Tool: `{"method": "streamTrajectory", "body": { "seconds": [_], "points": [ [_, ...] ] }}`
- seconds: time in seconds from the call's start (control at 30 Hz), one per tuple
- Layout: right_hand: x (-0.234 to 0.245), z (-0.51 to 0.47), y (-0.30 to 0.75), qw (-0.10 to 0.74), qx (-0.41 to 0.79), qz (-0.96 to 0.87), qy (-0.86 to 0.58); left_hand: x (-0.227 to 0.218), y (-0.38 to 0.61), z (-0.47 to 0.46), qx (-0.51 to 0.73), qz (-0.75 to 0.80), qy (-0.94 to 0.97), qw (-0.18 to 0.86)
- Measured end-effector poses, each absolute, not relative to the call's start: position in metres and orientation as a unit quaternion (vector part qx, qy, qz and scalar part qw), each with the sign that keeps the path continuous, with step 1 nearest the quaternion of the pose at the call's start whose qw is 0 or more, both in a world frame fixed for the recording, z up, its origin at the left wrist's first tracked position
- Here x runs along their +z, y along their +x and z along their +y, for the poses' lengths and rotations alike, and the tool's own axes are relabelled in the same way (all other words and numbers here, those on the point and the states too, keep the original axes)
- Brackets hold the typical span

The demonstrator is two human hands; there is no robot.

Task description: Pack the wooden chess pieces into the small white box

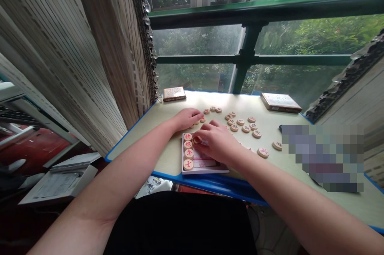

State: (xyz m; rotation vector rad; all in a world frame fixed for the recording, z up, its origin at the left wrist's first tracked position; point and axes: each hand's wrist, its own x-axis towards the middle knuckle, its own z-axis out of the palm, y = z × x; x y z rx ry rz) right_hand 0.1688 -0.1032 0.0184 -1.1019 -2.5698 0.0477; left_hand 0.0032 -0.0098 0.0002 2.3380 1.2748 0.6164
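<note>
A shallow white box (207, 166) lies near the table's front edge, with a column of round wooden Chinese chess pieces (188, 150) standing along its left side. My right hand (216, 142) is over the box, fingers pinched on one wooden piece (197, 140) beside that column. My left hand (186, 118) rests palm down on the table just behind the box, fingers curled over a few loose pieces. Several more loose pieces (242, 123) lie scattered to the right of both hands.
The pale table (168, 143) has a blue edge and stands against a green-framed window. A small box (174, 94) lies at the back left, a flat box (280, 102) at the back right. A striped curtain hangs at left. A blurred patch covers the right side.
</note>
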Motion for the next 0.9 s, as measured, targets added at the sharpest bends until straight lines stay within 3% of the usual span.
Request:
{"method": "streamTrajectory", "body": {
  "seconds": [0.9],
  "points": [
    [0.0199,-0.1063,0.1677,0.180,0.026,-0.884,-0.432,-0.0003,0.0025,-0.0086,0.222,0.460,0.834,0.209]
  ]
}}
